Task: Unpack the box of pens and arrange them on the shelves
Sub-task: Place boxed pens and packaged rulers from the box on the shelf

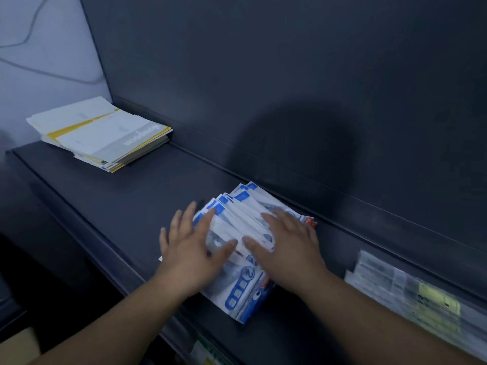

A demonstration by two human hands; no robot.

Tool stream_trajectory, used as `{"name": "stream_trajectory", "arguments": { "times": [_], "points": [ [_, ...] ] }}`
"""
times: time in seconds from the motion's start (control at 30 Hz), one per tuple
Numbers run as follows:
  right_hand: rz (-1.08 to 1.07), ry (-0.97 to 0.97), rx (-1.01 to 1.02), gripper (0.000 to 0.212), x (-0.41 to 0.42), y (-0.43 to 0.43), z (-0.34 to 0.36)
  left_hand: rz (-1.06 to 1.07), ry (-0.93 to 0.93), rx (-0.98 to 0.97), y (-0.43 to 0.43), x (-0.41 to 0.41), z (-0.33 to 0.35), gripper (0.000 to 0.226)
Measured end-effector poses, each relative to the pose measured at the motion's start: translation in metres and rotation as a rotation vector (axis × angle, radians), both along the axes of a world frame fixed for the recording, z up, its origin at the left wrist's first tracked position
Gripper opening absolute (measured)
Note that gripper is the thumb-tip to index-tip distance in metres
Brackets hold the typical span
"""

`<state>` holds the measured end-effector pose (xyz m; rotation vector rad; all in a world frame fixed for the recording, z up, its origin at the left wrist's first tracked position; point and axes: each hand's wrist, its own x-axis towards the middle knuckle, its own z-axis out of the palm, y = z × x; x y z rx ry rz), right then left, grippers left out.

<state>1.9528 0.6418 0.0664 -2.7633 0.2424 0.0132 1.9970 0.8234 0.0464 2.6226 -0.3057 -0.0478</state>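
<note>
1. Where my two hands lie over the stack of pen packs (pixel 243 206), I cannot see its middle. The print on the blue-and-white wrappers is too smeared to read, and I cannot count the packs.
2. Low at the right edge, some clear packets (pixel 411 293) are badly blurred and cut off by the frame, so I cannot tell what is in them.
3. At the bottom left corner only a brown cardboard corner (pixel 18 343) shows.
4. The pen packs lie fanned on the dark shelf (pixel 118 196), close to the back panel (pixel 290 75). They are well apart from the pile of papers (pixel 102 133) at the shelf's far left end.
5. My left hand (pixel 189 248) is palm down on the left side of the stack, with its fingers straight and spread. The thumb reaches across the top pack.
6. My right hand (pixel 287 246) lies flat on the right part of the stack, fingers spread toward the back panel. Its thumb nearly meets the left thumb.
7. Neither hand curls round anything; both rest flat on the packs and grasp nothing.
</note>
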Motion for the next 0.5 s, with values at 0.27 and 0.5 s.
{"name": "stream_trajectory", "arguments": {
  "times": [0.27, 0.5],
  "points": [
    [0.071, 0.137, -0.002, 0.06, 0.046, -0.015, -0.007, -0.181, 0.047, 0.129, -0.008, -0.003, -0.013, 0.095],
    [0.22, 0.21, -0.086, 0.053, 0.057, -0.012, 0.004, -0.235, 0.066, 0.203, -0.001, -0.005, -0.011, 0.091]
  ]
}}
